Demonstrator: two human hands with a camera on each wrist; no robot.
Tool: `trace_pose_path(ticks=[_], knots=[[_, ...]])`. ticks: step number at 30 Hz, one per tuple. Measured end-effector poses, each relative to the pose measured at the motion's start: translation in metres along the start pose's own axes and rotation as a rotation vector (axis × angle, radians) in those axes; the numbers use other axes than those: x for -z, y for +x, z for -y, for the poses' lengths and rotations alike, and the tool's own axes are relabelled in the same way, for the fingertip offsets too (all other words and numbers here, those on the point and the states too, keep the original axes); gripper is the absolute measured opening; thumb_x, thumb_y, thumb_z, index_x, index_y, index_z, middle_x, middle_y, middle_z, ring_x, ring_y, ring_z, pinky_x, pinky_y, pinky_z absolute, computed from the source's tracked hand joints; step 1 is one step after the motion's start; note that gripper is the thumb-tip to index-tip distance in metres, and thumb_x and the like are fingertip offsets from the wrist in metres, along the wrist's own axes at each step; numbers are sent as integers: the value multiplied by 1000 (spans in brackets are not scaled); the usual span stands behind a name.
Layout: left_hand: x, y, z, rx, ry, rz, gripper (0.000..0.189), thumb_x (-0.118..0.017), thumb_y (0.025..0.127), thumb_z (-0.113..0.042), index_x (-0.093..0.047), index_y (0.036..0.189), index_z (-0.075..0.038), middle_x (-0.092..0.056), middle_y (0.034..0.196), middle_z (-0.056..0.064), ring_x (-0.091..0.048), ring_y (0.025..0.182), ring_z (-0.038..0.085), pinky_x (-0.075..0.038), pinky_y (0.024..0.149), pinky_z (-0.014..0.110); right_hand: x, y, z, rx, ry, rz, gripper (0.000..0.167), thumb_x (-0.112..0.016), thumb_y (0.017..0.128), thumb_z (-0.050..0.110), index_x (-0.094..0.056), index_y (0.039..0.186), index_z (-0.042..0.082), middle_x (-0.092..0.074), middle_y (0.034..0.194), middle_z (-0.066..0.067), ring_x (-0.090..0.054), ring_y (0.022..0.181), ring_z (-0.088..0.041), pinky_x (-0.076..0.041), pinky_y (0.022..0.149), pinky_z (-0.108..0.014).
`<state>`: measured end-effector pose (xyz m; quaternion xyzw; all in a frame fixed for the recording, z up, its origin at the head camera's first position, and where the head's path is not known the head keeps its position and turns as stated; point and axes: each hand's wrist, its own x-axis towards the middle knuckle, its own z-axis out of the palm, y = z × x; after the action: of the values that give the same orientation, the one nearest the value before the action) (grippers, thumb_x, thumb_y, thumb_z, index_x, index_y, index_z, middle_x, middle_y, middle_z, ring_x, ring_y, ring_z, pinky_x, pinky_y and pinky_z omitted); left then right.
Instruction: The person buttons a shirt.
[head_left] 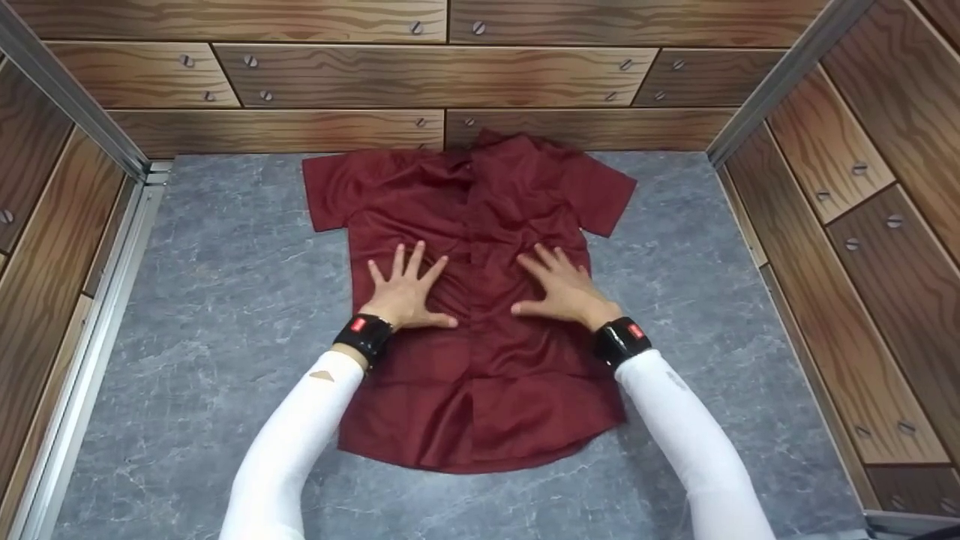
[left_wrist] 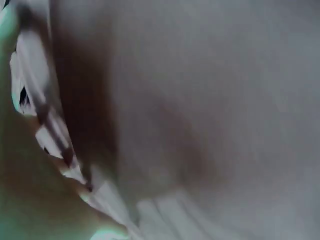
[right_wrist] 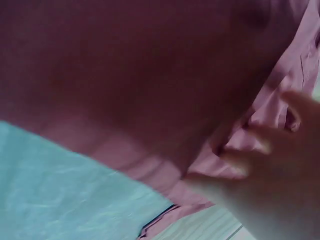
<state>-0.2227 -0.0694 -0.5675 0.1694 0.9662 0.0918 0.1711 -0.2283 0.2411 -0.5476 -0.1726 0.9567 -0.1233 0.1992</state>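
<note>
A dark red short-sleeved shirt [head_left: 510, 352] lies spread out, front side up, its collar toward the back wall and its curved hem toward me. On its left half rests my left hand [head_left: 407, 292], palm down with the fingers spread. My right hand [head_left: 562, 289] lies on the other half, fingers likewise spread and touching the cloth. Wrinkles run across the chest and between the hands. In the right wrist view the fingers [right_wrist: 250, 155] of the right hand sit against the fabric. The left wrist view is blurred, with cloth [left_wrist: 200, 100] filling most of it.
Under the shirt is a grey marbled surface [head_left: 225, 300]. Wood-patterned panels stand at the back [head_left: 435, 75] and on both sides, with metal rails [head_left: 112, 262] along the left edge and in the corners. The shirt's collar reaches up against the back panel.
</note>
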Motion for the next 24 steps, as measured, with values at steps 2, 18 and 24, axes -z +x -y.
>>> trace_pose_path(ticks=[2,18,24], knots=[[3,-3,6,21,-14,58,121,-65,61,-82,0,154,-40,16,162,7,14,147,40,4,102,79,0,-1,-6,-23,-7,-27,105,-63,70,77,-19,154,34,-5,164,-7,1,148,-41,-12,108,-73],[25,22,27,9,-90,136,119,-71,64,-74,-2,154,-39,19,162,5,18,146,40,7,100,79,20,27,-27,-101,-20,115,113,-66,67,77,-5,155,38,12,163,-5,13,148,-37,-6,108,-74],[24,26,30,11,-98,130,119,-70,64,-75,-1,154,-40,21,161,5,18,146,40,6,102,79,17,29,-29,-102,39,79,111,-66,66,78,-9,154,40,10,164,-2,12,149,-35,-6,108,-74]])
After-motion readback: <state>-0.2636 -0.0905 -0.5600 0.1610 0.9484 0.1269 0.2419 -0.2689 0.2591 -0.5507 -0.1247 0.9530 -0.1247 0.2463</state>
